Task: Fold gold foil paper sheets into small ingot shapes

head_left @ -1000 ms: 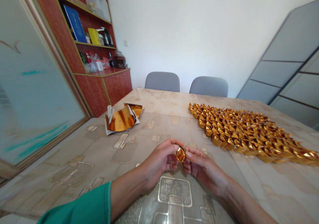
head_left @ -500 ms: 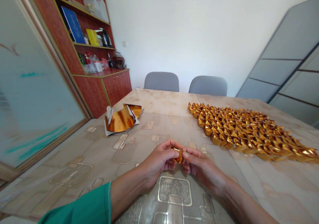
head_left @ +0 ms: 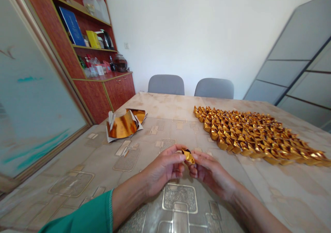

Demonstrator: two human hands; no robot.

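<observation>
Gold foil piece (head_left: 188, 156): on the table (head_left: 165, 105), big batch of folded pieces (head_left: 248, 133) in packed rows toward the right edge, looks done. Smaller stack of foil sheets (head_left: 122, 126) near the left edge, seems unfolded, so work remains. Left hand (head_left: 165, 164) and right hand (head_left: 209, 165) both pinch the piece above the table, toward the near edge; shaped, can't tell if finished.

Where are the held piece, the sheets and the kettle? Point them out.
Held piece (head_left: 188, 156): head view, on its shiny gold face.
Sheets (head_left: 123, 126): head view, on the front one's curved gold face.
Kettle (head_left: 106, 40): head view, on its body.
</observation>
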